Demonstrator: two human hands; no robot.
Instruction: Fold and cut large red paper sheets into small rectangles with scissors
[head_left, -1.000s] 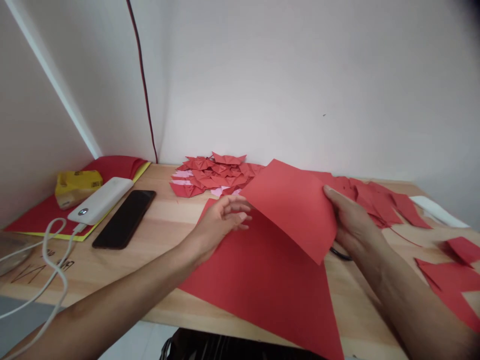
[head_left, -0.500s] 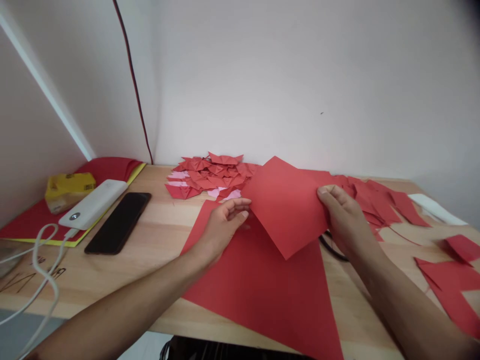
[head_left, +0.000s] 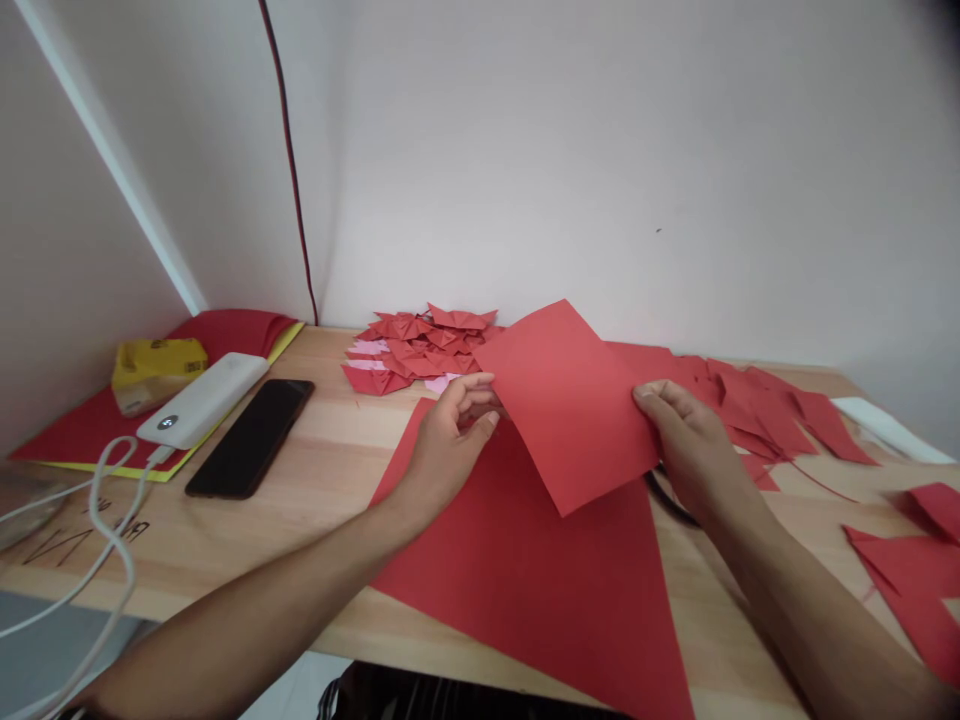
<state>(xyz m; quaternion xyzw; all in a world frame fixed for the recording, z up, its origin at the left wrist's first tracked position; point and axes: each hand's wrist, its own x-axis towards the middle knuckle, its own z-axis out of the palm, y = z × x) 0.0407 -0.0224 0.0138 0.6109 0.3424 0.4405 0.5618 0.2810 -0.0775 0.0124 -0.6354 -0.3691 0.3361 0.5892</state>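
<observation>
Starting by the table's far left corner, a yellow packet sits on the red and yellow sheets, a white power bank beside it, its white cable trailing over the front edge. Next comes a dark phone, flat on the wood. Along the back edge, here's a heap of folded red pieces, touched with pink. Now the left hand: thumb and fingers parted, fingertips right at the red square's left side, though contact is hard to call! That square is up in the air, tilted, above a large red sheet that runs out of view by the front edge. The right hand has the grip, pinching the square's right corner. Behind it, red paper pieces line the back edge; more folded red paper lies toward the right edge.
</observation>
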